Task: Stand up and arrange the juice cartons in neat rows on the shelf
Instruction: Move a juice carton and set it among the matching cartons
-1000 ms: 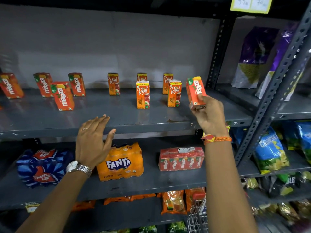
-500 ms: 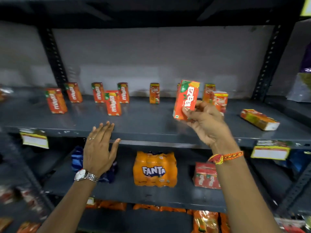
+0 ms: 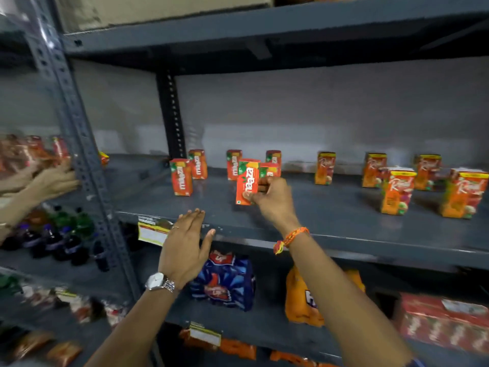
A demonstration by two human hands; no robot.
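Note:
My right hand (image 3: pixel 274 198) grips an orange Maaza carton (image 3: pixel 246 181), held upright just above the grey shelf (image 3: pixel 304 215), in front of the other Maaza cartons. Several Maaza cartons (image 3: pixel 181 176) stand upright at the shelf's left, one partly hidden behind the held carton. Several orange Real cartons (image 3: pixel 395 192) stand upright to the right in two loose rows. My left hand (image 3: pixel 185 247) hovers flat with fingers apart at the shelf's front edge, holding nothing.
A perforated steel upright (image 3: pixel 79 144) divides this bay from the left one, where another person's hand (image 3: pixel 50 181) reaches. Below sit a blue Thums Up pack (image 3: pixel 225 282), an orange Fanta pack (image 3: pixel 301 298) and a red Maaza multipack (image 3: pixel 444 319). A price label (image 3: pixel 152 231) hangs on the shelf edge.
My right hand has carried the Maaza carton leftward and lowered it near the Maaza group. The view has swung left. My left hand stays at the shelf edge.

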